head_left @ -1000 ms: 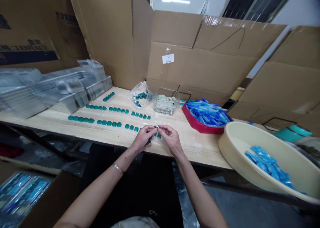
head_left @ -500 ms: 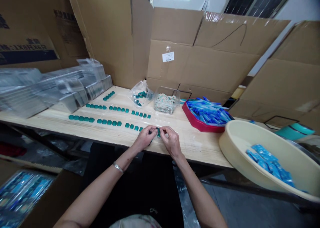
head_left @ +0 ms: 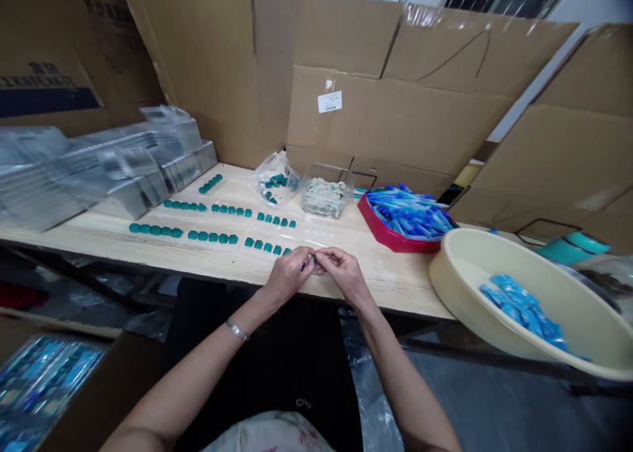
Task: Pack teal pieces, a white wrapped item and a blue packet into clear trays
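At the table's (head_left: 395, 280) near edge the left hand (head_left: 288, 275) and right hand (head_left: 343, 271) stay fingertip to fingertip, both pinching one small teal piece (head_left: 310, 260) just right of the nearest row (head_left: 212, 237); barely moved, so the fiddling looks unfinished.

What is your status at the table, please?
Left hand and right hand together at the near table edge, fingers pinched on one small piece. Teal pieces in rows just beyond. Red tray, cream basin to the right, apart.

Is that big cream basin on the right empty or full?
Neither: the cream basin holds a small heap of blue packets, and most of its inside is bare.
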`<control>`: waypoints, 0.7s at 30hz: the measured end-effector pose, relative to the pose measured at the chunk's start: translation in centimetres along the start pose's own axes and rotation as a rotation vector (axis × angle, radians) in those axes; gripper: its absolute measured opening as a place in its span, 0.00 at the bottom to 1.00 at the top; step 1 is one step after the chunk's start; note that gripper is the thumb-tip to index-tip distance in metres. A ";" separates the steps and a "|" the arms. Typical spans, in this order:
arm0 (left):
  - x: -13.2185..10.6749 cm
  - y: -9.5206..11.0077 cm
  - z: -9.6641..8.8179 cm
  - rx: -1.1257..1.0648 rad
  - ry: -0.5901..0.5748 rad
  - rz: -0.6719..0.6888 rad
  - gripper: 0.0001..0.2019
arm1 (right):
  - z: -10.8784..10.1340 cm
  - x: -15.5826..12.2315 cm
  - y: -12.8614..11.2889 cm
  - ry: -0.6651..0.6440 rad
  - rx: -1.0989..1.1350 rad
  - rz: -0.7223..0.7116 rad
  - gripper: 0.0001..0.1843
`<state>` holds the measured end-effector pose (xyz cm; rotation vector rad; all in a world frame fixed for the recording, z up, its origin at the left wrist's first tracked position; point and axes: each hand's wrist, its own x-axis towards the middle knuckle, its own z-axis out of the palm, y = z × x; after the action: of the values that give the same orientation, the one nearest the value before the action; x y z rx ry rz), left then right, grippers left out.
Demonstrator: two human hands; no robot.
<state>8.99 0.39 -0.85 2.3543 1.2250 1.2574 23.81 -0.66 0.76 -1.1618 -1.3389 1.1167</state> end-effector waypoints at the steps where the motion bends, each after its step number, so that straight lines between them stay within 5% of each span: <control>1: 0.0 0.1 0.1 0.007 0.012 0.006 0.08 | -0.2 0.0 -0.1 0.005 0.003 -0.004 0.16; 5: -0.4 -0.1 -0.1 0.039 -0.021 -0.060 0.09 | -1.9 0.0 -0.4 0.100 -0.215 -0.185 0.13; 10: -1.6 -0.2 -0.8 0.202 -0.293 -0.111 0.08 | -3.7 0.6 0.5 0.026 -0.691 -0.505 0.07; 21: -1.5 0.0 -0.5 0.190 -0.352 -0.182 0.08 | -2.3 0.6 2.6 -0.084 -1.155 -0.588 0.10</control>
<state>8.18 -0.83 -1.44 2.3887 1.4463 0.6613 26.27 0.33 -1.60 -1.3150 -2.2943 -0.1305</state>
